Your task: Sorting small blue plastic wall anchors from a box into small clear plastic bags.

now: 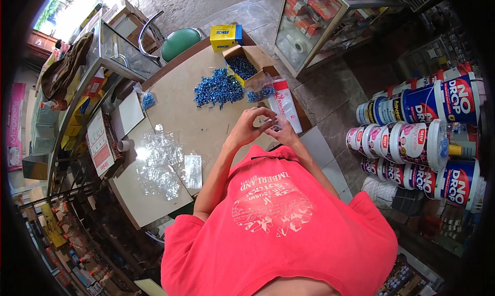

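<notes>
My left hand (251,125) is raised over the near right part of the table, its fingers curled and its thumb and fingertips pinched together. Close against it, my right hand (283,133) is closed too. A small, partly clear thing shows between the fingertips, but I cannot make out what it is. Beyond the hands lies a loose pile of small blue metal pieces (218,88), screw-like in shape. An open cardboard box (264,62) full of the same pieces stands beside the pile. Just past my fingers rests a clear plastic bag (261,93) with more blue pieces inside.
Clear empty plastic bags (160,162) spread over the table's (170,100) left part, near a flat clear packet (193,171). A yellow and blue box (226,37) stands at the far edge. A green stool (180,44), glass cabinets (309,28) and stacked paint buckets (420,144) surround the table.
</notes>
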